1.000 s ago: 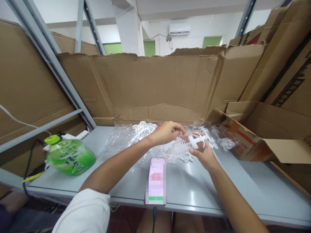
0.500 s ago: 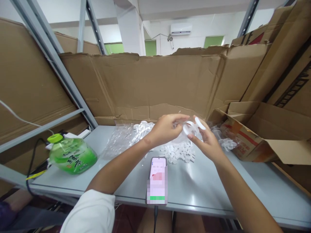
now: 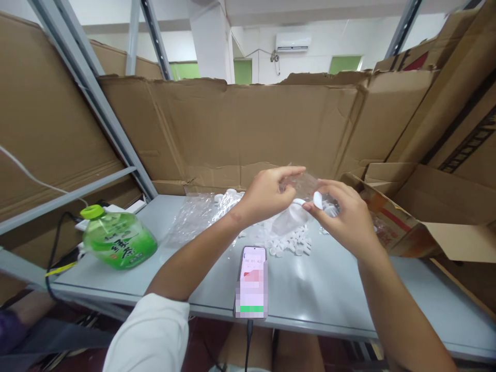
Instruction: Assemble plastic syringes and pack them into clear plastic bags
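A clear plastic bag (image 3: 302, 182) is raised over the table, and my left hand (image 3: 270, 194) grips its left side between thumb and fingers. My right hand (image 3: 346, 212) is at the bag's right side, fingers curled, with a small white round plastic piece (image 3: 318, 200) at the thumb. Another white piece (image 3: 298, 202) shows by the right thumb tip, at the bag; its full shape is hidden. Below the hands lies a loose pile of small white plastic pieces (image 3: 291, 245).
A phone (image 3: 251, 281) with a cable lies at the table's front edge. To the left are a green bottle (image 3: 120, 240) and a crumpled clear bag (image 3: 189, 217). An open cardboard box (image 3: 403, 227) stands right, and a cardboard wall (image 3: 248, 129) closes the back.
My right hand has moved right, away from the left, and the bag between them is spread wider. The white rings seen at the right fingers are now mostly out of sight. The view has shifted slightly.
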### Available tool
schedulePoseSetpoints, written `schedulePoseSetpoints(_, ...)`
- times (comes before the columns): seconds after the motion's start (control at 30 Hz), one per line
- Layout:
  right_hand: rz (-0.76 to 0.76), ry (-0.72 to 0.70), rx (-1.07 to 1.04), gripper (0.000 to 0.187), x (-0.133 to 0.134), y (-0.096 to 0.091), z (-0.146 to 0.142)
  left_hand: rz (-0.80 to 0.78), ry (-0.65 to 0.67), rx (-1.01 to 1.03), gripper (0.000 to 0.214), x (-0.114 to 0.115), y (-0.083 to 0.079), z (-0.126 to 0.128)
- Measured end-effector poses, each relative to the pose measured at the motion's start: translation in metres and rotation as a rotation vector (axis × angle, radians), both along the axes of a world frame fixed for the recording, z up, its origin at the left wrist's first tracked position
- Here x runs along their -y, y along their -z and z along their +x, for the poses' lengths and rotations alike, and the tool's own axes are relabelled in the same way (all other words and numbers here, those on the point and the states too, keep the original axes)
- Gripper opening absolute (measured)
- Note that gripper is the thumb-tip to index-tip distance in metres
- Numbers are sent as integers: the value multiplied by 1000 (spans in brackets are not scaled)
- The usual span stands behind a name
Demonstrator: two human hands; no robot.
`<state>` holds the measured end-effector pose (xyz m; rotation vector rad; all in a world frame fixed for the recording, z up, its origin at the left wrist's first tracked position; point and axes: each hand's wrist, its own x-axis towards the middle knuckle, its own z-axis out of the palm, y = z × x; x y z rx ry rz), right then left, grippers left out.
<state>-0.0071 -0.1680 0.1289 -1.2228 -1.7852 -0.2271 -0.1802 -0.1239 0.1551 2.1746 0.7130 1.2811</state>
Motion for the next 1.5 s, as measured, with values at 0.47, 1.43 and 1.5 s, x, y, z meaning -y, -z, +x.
schedulePoseSetpoints(0.47, -22, 158, 83, 26, 0, -12, -4, 30, 158, -63, 53, 17, 4, 3)
schedulePoseSetpoints(1.43, -230, -101, 429, 7, 15, -23, 13, -48, 70, -159, 63, 10, 7, -6)
schedulePoseSetpoints(1.5, -240, -173, 377, 8, 16, -26, 15, -39, 53, -161, 63, 8, 9, -8)
